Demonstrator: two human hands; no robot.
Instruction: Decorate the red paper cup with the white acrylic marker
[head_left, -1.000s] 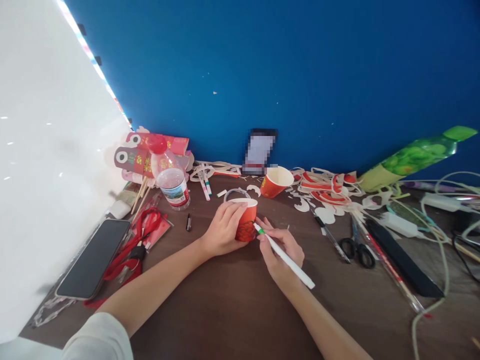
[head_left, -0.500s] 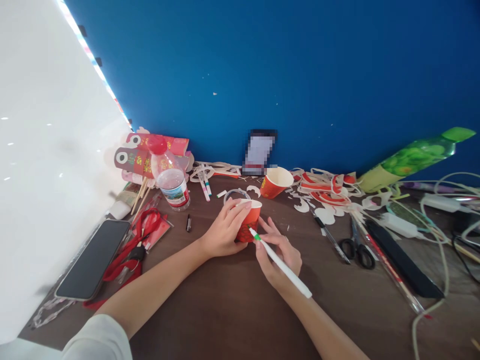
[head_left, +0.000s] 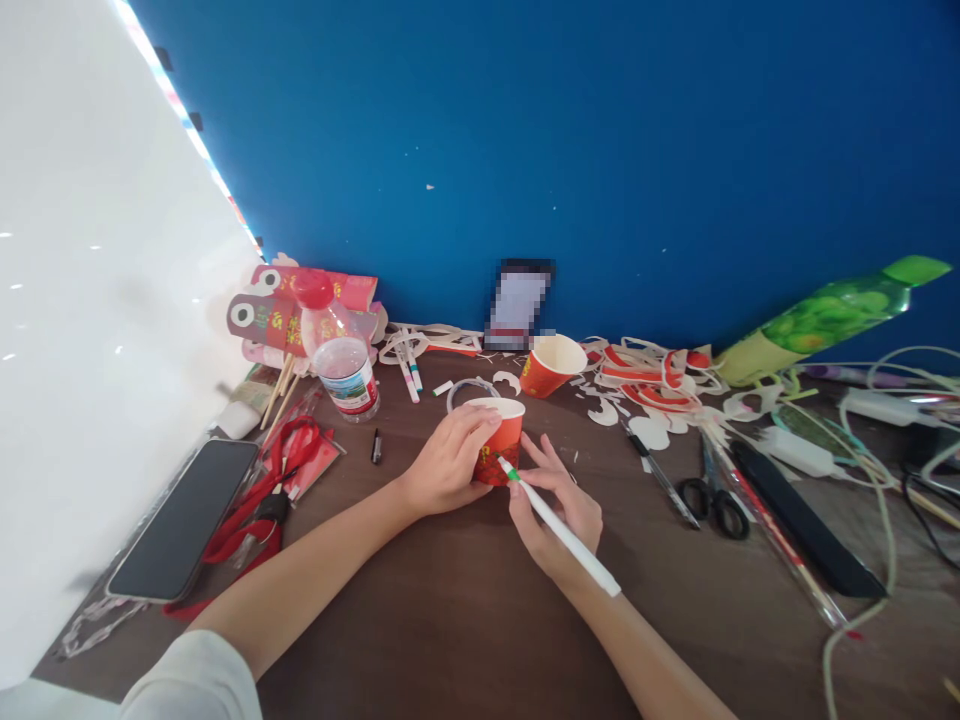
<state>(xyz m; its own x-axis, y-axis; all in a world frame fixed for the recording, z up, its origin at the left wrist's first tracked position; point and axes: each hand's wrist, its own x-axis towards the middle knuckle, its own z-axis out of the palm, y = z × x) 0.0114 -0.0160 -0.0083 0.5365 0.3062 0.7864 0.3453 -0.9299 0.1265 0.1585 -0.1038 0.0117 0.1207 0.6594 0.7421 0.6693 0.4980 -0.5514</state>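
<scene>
A red paper cup (head_left: 507, 436) stands upright on the brown table, with my left hand (head_left: 450, 452) wrapped around its left side. My right hand (head_left: 561, 505) grips a white marker pen (head_left: 568, 537) with a green band near its tip. The marker's tip meets the front of the cup, where dark marks show over the red. Behind the cup lies a clear ring-shaped loop (head_left: 466, 386), partly hidden by it. A second red paper cup (head_left: 556, 366), tilted, sits farther back to the right.
A bottle with a red cap (head_left: 346, 365), a phone (head_left: 184, 520) and a red lanyard (head_left: 289, 455) are on the left. Scissors (head_left: 712, 500), a black pen (head_left: 664, 475), paper scraps (head_left: 652, 375), a green bottle (head_left: 832, 315) and cables lie right. A propped phone (head_left: 519, 305) leans against the blue partition.
The cup has turned or tilted very slightly in my left hand, showing a bit more of its front. The marker has shifted a little left, its tip still at the cup.
</scene>
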